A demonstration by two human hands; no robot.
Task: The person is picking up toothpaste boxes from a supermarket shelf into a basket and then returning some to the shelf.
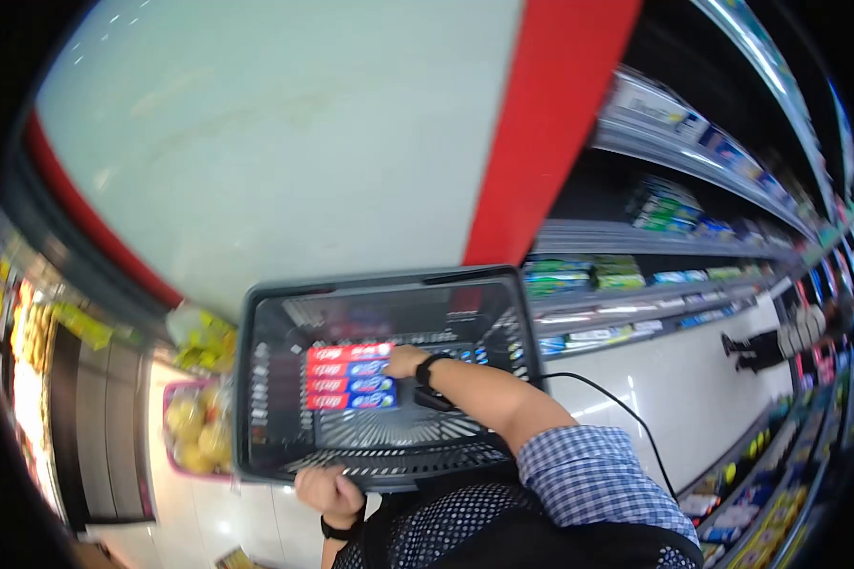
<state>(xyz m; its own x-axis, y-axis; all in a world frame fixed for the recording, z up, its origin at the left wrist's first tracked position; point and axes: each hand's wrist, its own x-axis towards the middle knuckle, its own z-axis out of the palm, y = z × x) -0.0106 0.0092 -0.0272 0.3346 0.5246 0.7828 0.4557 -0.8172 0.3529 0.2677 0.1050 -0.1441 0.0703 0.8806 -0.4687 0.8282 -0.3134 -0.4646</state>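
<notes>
A dark grey shopping basket stands in front of me. Several red, white and blue cartons, which look like toothpaste boxes, lie side by side in a neat stack on its floor. My right hand reaches into the basket, its fingers closed at the right end of the upper box; the fingertips are partly hidden. At the basket's near edge, my left hand is curled against the rim, thumb on top. A black object, partly under my right forearm, shows in the basket too.
Shelves of packaged goods run along the right, with more stock at lower right. A white and red panel rises ahead. Bagged yellow fruit sits left of the basket. A black cable hangs at my right. Another person stands down the aisle.
</notes>
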